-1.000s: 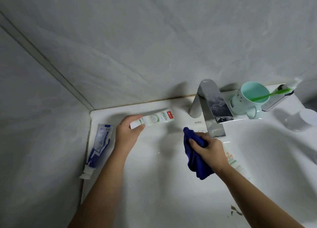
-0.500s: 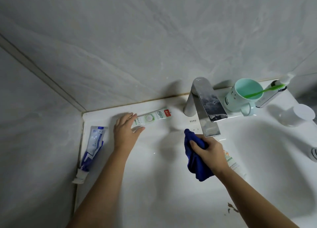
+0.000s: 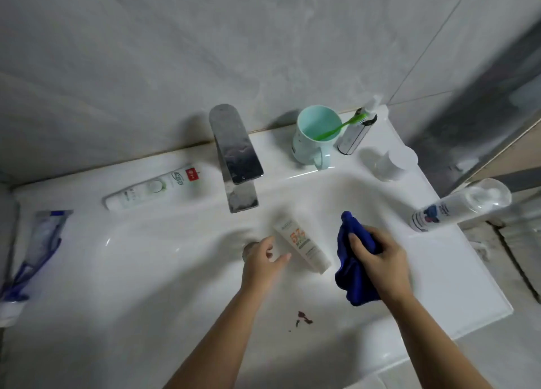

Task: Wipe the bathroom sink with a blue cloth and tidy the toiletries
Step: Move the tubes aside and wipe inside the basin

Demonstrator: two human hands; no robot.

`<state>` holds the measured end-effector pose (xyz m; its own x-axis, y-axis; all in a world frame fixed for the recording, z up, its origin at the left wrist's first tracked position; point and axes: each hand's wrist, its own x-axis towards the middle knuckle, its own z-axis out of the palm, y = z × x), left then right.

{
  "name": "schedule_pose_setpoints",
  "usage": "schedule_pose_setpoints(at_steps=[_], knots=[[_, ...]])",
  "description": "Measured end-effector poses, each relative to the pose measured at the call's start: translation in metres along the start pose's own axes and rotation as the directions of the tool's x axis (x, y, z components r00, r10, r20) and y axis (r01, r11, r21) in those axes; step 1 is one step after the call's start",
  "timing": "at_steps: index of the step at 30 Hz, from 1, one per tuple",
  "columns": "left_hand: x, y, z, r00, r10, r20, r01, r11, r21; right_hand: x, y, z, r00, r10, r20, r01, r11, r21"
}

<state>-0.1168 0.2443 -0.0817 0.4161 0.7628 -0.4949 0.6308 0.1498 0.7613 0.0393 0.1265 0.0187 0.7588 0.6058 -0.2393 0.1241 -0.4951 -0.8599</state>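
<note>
Blue cloth (image 3: pixel 349 274) stays bunched in the right hand (image 3: pixel 380 259), fingers curled round it, low in the sink (image 3: pixel 164 271) basin, just past dark specks (image 3: pixel 303 318) on the near slope. The left hand (image 3: pixel 262 261) has let go of the white-and-green tube (image 3: pixel 152 189), which now lies on the back ledge left of the faucet (image 3: pixel 237 157). That hand has come into the basin, loosely spread and holding nothing. Its thumb is just beside the orange-printed tube (image 3: pixel 303 249), and it hides part of the drain (image 3: pixel 248 248). Behind stand a mint mug (image 3: pixel 304 151) with a green toothbrush (image 3: pixel 336 129) and a dark pump bottle (image 3: pixel 354 138).
</note>
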Motion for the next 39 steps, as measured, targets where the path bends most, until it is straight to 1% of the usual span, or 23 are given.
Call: schedule_pose_setpoints(at_steps=[2, 5, 9, 11, 15, 18, 21, 23, 26, 27, 29, 32, 35, 37, 39], knots=[[0.007, 0.008, 0.021, 0.997, -0.061, 0.042, 0.061, 0.998, 0.006, 0.009, 0.009, -0.009, 1.000, 0.002, 0.004, -0.002, 1.000, -0.011], [0.017, 0.017, 0.050, 0.994, -0.097, 0.056, 0.096, 0.995, 0.021, 0.020, 0.022, -0.016, 0.999, 0.015, 0.031, -0.015, 1.000, -0.017], [0.024, 0.024, 0.081, 0.985, -0.172, -0.027, 0.172, 0.985, 0.001, 0.029, 0.034, -0.019, 0.999, -0.002, 0.042, 0.002, 1.000, -0.004], [0.025, 0.029, 0.092, 0.975, -0.206, -0.088, 0.209, 0.978, 0.028, 0.032, 0.041, -0.021, 0.999, -0.003, 0.037, 0.004, 1.000, -0.006], [0.026, 0.042, 0.106, 0.948, -0.274, -0.163, 0.289, 0.954, 0.075, 0.034, 0.048, -0.023, 0.999, 0.003, 0.050, -0.003, 1.000, -0.016], [0.027, 0.051, 0.108, 0.927, -0.333, -0.172, 0.345, 0.938, 0.043, 0.033, 0.050, -0.024, 0.999, 0.001, 0.049, -0.001, 1.000, -0.007], [0.024, 0.046, 0.106, 0.941, -0.307, -0.145, 0.305, 0.952, -0.035, 0.030, 0.049, -0.026, 0.998, 0.010, 0.059, -0.010, 1.000, -0.004], [0.017, 0.041, 0.098, 0.952, -0.274, -0.138, 0.260, 0.959, -0.112, 0.026, 0.045, -0.027, 0.997, 0.014, 0.077, -0.014, 1.000, 0.007], [-0.003, 0.040, 0.071, 0.959, -0.257, -0.119, 0.221, 0.943, -0.248, 0.017, 0.036, -0.025, 0.992, -0.004, 0.125, 0.003, 1.000, 0.004], [-0.012, 0.039, 0.059, 0.962, -0.247, -0.117, 0.208, 0.938, -0.276, 0.012, 0.033, -0.022, 0.989, -0.013, 0.146, 0.012, 1.000, 0.006], [-0.032, 0.033, 0.032, 0.965, -0.217, -0.145, 0.171, 0.945, -0.279, 0.002, 0.024, -0.014, 0.979, -0.025, 0.201, 0.020, 1.000, 0.024], [-0.068, 0.016, -0.012, 0.950, -0.189, -0.247, 0.122, 0.957, -0.263, -0.015, 0.008, 0.011, 0.943, -0.039, 0.329, 0.032, 0.999, 0.026], [-0.106, -0.006, -0.061, 0.917, -0.177, -0.357, 0.097, 0.968, -0.231, -0.033, -0.012, 0.044, 0.874, -0.085, 0.478, 0.082, 0.996, 0.026], [-0.132, -0.022, -0.092, 0.873, -0.183, -0.452, 0.105, 0.976, -0.193, -0.044, -0.027, 0.068, 0.818, -0.127, 0.560, 0.140, 0.990, 0.019], [-0.155, -0.038, -0.120, 0.808, -0.168, -0.564, 0.107, 0.984, -0.140, -0.053, -0.041, 0.090, 0.762, -0.170, 0.625, 0.212, 0.977, 0.008]])
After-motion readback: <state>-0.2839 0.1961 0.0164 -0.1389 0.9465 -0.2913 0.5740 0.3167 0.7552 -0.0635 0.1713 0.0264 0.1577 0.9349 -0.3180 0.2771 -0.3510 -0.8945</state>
